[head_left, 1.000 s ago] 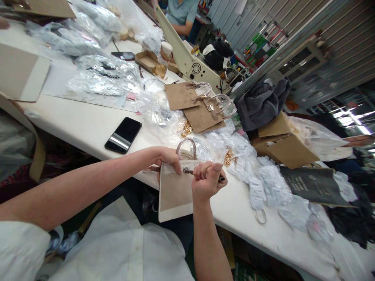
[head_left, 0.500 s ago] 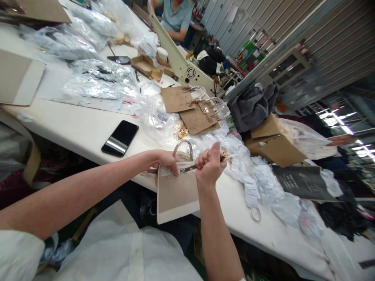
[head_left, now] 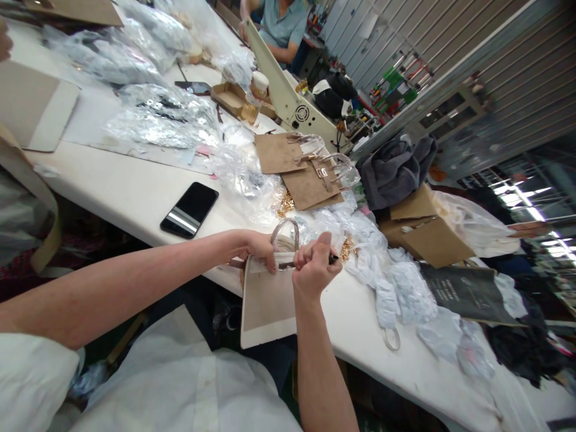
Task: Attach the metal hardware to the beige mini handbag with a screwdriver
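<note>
Beige flat handbag with a looped handle (head_left: 269,300) lies at the near edge of the white worktable (head_left: 135,192), its lower half overhanging. Left hand (head_left: 258,246) pins the handbag's top edge, fingers closed on it. Right hand (head_left: 315,268), a fist clamped round a slim dark-tipped tool (head_left: 333,259), has dropped from its raised position half a second ago back to the handbag's strap fitting. Judged: work at that fitting continues. Black smartphone (head_left: 189,209) lies left of the handbag.

Handbag (head_left: 270,300) matt beige leather-like (smooth); phone (head_left: 189,209) glossy black glass; wrapping (head_left: 157,117) crinkled shiny plastic; table (head_left: 126,192) smooth white.
</note>
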Demonstrator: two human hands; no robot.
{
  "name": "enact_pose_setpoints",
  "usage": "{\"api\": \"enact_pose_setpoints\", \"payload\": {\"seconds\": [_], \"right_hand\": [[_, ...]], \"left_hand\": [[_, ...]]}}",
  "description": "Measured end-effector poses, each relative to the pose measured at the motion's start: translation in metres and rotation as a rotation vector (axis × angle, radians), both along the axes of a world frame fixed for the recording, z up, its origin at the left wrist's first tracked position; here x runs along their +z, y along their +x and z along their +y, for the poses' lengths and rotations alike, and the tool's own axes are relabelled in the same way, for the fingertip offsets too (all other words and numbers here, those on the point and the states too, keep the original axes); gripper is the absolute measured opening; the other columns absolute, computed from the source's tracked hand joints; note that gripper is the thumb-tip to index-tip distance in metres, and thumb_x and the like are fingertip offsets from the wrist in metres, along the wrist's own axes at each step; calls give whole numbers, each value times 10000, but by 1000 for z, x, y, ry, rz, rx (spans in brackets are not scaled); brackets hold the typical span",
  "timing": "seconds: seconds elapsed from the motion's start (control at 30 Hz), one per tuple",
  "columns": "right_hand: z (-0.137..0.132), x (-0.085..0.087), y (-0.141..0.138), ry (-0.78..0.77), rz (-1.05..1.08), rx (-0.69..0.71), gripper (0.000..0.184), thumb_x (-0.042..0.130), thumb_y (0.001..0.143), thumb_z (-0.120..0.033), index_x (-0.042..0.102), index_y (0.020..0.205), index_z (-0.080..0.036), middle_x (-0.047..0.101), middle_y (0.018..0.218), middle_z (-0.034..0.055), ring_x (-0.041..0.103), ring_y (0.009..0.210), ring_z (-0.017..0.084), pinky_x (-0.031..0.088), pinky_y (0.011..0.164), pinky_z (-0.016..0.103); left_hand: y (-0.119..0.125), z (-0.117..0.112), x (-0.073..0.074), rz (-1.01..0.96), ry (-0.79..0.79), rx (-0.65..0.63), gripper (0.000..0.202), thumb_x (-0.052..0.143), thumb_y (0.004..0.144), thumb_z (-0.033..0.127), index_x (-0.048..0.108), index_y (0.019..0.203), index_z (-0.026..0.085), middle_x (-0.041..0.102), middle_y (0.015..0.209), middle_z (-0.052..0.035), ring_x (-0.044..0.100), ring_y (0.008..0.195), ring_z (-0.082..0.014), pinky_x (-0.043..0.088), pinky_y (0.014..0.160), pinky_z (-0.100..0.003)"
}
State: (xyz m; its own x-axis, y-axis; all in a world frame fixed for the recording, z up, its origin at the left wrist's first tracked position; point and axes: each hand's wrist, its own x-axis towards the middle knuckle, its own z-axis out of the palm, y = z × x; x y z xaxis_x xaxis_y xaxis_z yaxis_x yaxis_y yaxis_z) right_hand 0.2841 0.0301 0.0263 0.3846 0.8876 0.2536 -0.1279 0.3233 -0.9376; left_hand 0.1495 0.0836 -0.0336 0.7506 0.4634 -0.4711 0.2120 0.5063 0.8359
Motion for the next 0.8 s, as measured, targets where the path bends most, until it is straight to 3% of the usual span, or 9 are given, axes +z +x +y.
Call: {"api": "enact_pose_setpoints", "payload": {"seconds": [0.13, 0.23, 0.33, 0.43, 0.53, 0.6, 0.7, 0.8], "right_hand": [[-24, -18, 4, 192, 27, -78, 687, 712, 1082, -506, 287, 618, -230, 260, 512, -99, 233, 388, 67, 234, 390, 217], [-31, -26, 2, 236, -4, -111, 691, 680, 1104, -506, 278, 619, -225, 248, 535, -94, 252, 408, 69, 248, 421, 221], [-27, -16, 4, 195, 39, -40, 678, 738, 1065, -528, 334, 613, -225, 273, 536, -93, 302, 408, 77, 268, 411, 222], [-18, 6, 23, 95, 187, 17, 695, 776, 1022, -552, 318, 610, -231, 260, 519, -104, 224, 387, 64, 213, 360, 207], [-15, 25, 61, -9, 189, -1, 704, 842, 953, -558, 311, 621, -237, 250, 514, -116, 166, 395, 54, 170, 335, 190], [-15, 26, 95, -151, 75, 12, 702, 895, 889, -587, 343, 626, -242, 270, 513, -117, 190, 398, 54, 167, 332, 188], [-16, 10, 155, -417, -147, -80, 697, 932, 791, -690, 404, 662, -253, 341, 521, -102, 262, 406, 70, 179, 339, 200], [-16, -16, 213, -596, -468, -258, 669, 814, 811, -815, 444, 696, -269, 427, 532, -57, 366, 436, 123, 284, 374, 247]], "left_hand": [[3, 1, -5, 32, 26, 33, 377, 879, 500, 145, 747, 853, 159, 775, 778, -57, 731, 662, -257, 603, 509, -279], [4, 1, -4, 77, 42, 30, 333, 859, 500, 155, 746, 813, 149, 763, 744, -63, 718, 651, -258, 572, 485, -268], [0, -1, 2, 90, 19, -11, 356, 866, 527, 185, 769, 869, 158, 783, 776, -72, 737, 665, -271, 576, 490, -275], [-6, -1, 8, 69, -30, -48, 432, 884, 565, 218, 794, 986, 185, 819, 869, -75, 767, 701, -274, 618, 537, -289], [-9, 1, 9, 76, -58, -83, 457, 909, 574, 245, 801, 1016, 191, 837, 938, -93, 791, 736, -292, 641, 555, -304], [-10, 4, 9, 86, -75, -104, 469, 922, 573, 255, 806, 1023, 189, 843, 972, -105, 797, 752, -295, 645, 555, -303], [-10, 6, 9, 77, -93, -125, 493, 946, 578, 271, 815, 1046, 188, 847, 1004, -112, 805, 780, -297, 654, 570, -301], [-9, 7, 11, 43, -89, -147, 499, 972, 602, 307, 822, 1062, 188, 848, 1011, -116, 814, 801, -307, 670, 603, -320]]}}
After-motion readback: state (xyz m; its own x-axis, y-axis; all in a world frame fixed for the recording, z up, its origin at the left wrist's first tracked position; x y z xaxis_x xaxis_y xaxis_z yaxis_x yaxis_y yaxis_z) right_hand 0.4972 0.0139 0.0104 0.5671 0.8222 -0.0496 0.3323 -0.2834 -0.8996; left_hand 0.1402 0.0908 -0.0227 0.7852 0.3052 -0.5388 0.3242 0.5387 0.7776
